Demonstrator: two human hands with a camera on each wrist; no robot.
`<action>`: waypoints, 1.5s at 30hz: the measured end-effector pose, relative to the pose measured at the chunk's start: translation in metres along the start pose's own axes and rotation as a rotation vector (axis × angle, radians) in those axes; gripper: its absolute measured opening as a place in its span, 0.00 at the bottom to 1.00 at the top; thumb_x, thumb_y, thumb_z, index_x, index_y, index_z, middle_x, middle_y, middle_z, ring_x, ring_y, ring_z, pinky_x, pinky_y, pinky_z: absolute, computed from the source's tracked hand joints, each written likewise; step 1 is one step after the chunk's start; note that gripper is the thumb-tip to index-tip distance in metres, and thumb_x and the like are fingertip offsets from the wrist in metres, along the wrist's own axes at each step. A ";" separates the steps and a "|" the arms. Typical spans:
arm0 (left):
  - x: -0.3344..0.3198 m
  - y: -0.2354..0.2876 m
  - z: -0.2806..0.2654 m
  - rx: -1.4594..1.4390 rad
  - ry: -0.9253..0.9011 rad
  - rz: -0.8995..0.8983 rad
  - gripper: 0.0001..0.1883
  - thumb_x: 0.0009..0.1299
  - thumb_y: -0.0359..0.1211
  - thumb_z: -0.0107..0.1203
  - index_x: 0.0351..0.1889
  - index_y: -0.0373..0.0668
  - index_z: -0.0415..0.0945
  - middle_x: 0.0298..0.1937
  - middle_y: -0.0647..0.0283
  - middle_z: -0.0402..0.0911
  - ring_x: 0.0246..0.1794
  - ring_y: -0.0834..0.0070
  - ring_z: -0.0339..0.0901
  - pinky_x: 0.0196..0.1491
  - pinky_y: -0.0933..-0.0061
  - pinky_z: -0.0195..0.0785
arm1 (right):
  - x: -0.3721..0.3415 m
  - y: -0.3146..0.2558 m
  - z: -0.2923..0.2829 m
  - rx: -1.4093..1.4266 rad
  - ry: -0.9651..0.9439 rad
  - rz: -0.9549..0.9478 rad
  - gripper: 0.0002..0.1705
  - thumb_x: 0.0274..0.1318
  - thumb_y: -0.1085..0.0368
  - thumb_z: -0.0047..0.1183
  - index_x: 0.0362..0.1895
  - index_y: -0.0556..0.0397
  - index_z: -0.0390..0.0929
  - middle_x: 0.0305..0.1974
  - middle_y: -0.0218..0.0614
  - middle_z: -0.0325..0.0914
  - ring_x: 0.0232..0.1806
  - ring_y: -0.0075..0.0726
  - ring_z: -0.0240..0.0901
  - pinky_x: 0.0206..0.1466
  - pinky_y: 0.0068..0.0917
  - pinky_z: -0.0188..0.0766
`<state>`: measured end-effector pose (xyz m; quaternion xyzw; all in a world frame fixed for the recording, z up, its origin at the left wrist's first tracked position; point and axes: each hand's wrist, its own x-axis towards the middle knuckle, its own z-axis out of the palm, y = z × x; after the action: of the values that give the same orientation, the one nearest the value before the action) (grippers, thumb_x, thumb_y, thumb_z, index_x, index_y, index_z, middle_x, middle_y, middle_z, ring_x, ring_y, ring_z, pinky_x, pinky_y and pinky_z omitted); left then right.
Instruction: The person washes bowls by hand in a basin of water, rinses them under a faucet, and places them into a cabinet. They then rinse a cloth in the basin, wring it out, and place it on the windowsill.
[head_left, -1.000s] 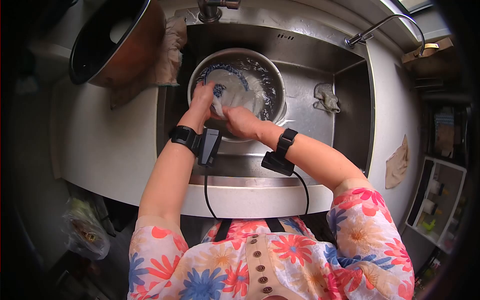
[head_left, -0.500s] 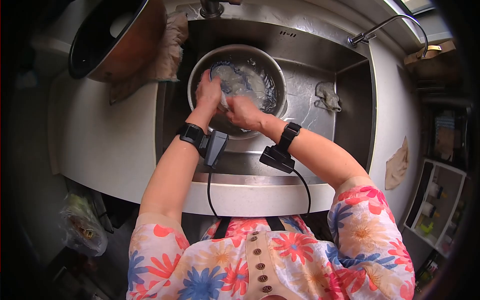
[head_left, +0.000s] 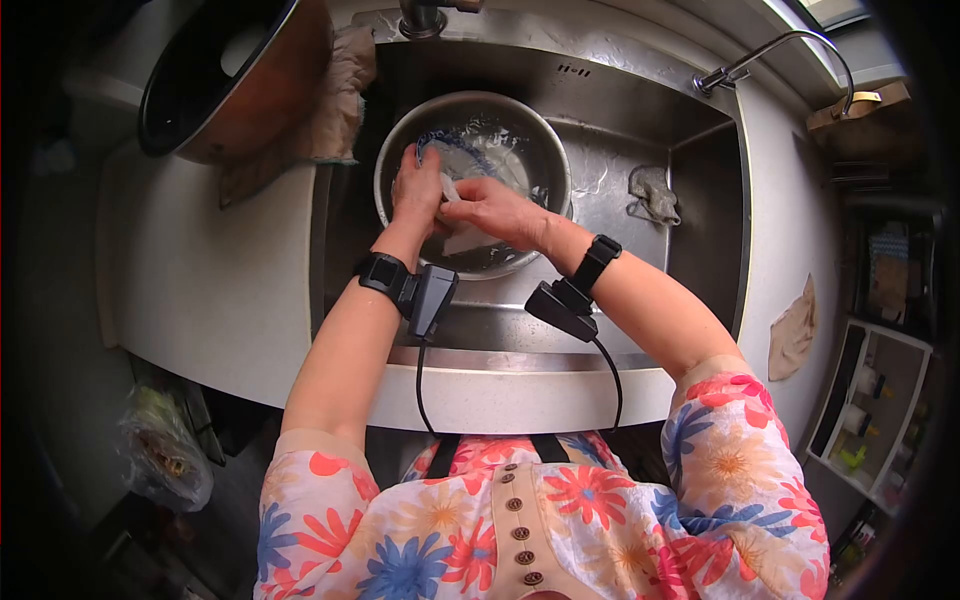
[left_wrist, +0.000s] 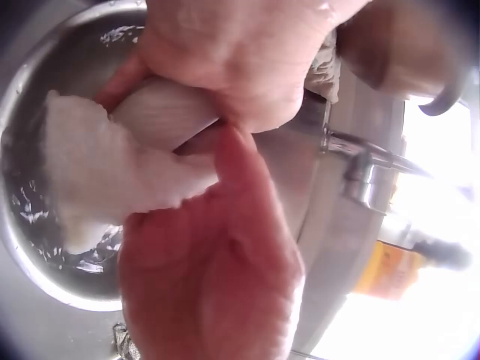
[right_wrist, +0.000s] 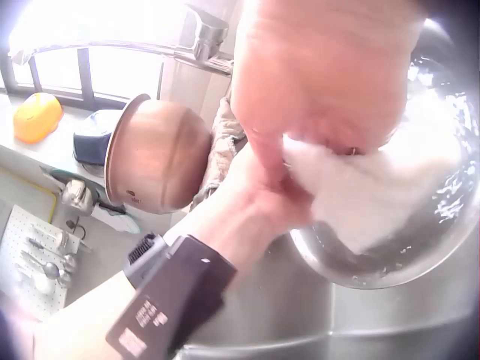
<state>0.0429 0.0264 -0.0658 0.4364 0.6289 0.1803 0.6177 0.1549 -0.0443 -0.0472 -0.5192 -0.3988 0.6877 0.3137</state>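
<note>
A steel basin [head_left: 560, 190] of water stands in the sink, and a blue-patterned dish [head_left: 470, 150] shows in it. My left hand [head_left: 415, 190] grips the near left part of the dish; in the left wrist view that hand [left_wrist: 232, 60] curls over a pale, smooth surface [left_wrist: 165, 112]. A wet white cloth [head_left: 449, 188] is in my right hand [head_left: 500, 212]. The left wrist view has the cloth [left_wrist: 97, 165] spread beside the pale surface, by my right hand [left_wrist: 217, 277]. In the right wrist view the cloth [right_wrist: 360, 195] hangs below my right hand [right_wrist: 322, 82].
A copper-coloured pot [head_left: 265, 110] lies tilted on a cloth [head_left: 340, 100] left of the sink. A small grey rag [head_left: 655, 195] lies on the sink floor. The tap [head_left: 422, 18] and a thin curved spout [head_left: 800, 36] stand behind the sink; a beige cloth [head_left: 794, 330] is on the right counter.
Since a second ago my left hand has shifted slightly right. My right hand has moved a little up and right. Less of the white cloth shows in the basin.
</note>
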 end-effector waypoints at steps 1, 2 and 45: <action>0.003 0.002 -0.004 0.045 0.006 -0.007 0.31 0.65 0.48 0.42 0.65 0.52 0.53 0.59 0.51 0.63 0.55 0.50 0.65 0.31 0.46 0.73 | -0.005 -0.003 0.001 0.000 0.000 0.000 0.14 0.53 0.58 0.48 0.33 0.58 0.75 0.30 0.26 0.72 0.33 0.21 0.62 0.39 0.20 0.60; 0.017 -0.008 -0.005 0.089 0.026 0.086 0.27 0.67 0.47 0.40 0.64 0.53 0.55 0.56 0.53 0.67 0.53 0.51 0.67 0.28 0.48 0.74 | -0.010 -0.005 -0.001 0.022 0.041 0.027 0.17 0.53 0.56 0.47 0.33 0.59 0.76 0.28 0.28 0.72 0.32 0.23 0.63 0.38 0.21 0.61; -0.012 0.053 -0.033 -0.095 -0.368 0.307 0.23 0.54 0.19 0.44 0.50 0.39 0.73 0.42 0.61 0.78 0.39 0.78 0.76 0.42 0.77 0.70 | -0.007 0.002 -0.072 -0.029 0.084 0.170 0.19 0.50 0.63 0.54 0.45 0.61 0.72 0.34 0.45 0.77 0.31 0.38 0.76 0.33 0.34 0.77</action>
<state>0.0275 0.0569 -0.0121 0.5228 0.4231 0.2187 0.7070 0.2263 -0.0350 -0.0562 -0.5841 -0.3495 0.6838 0.2630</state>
